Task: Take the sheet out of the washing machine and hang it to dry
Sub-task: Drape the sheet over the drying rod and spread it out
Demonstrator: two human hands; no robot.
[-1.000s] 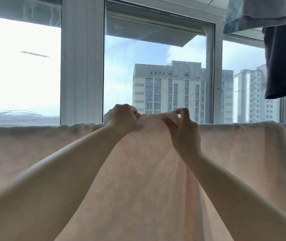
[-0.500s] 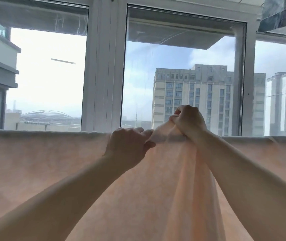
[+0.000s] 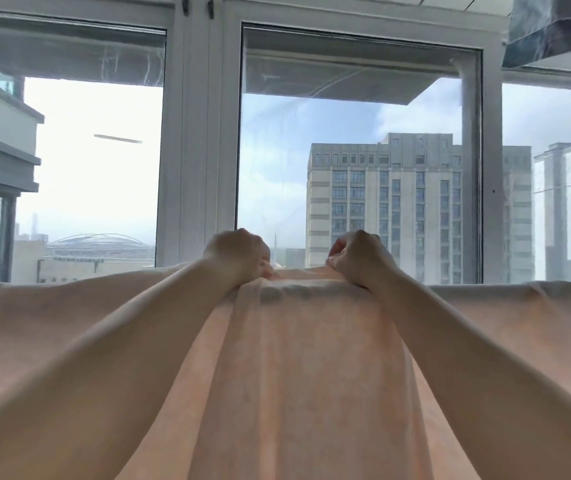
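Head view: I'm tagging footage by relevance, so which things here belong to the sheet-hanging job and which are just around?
Part of the job:
- peach sheet, draped along its top edge
- left hand, gripping the sheet's top fold
- right hand, gripping the same fold

Just around:
- blue-grey cloth hanging at upper right
- window frame
- tower block outside

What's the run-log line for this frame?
stage: spreading on line | left hand: grips sheet top edge | right hand: grips sheet top edge

Both hands (image 3: 299,259) fisted, arms outstretched fwd
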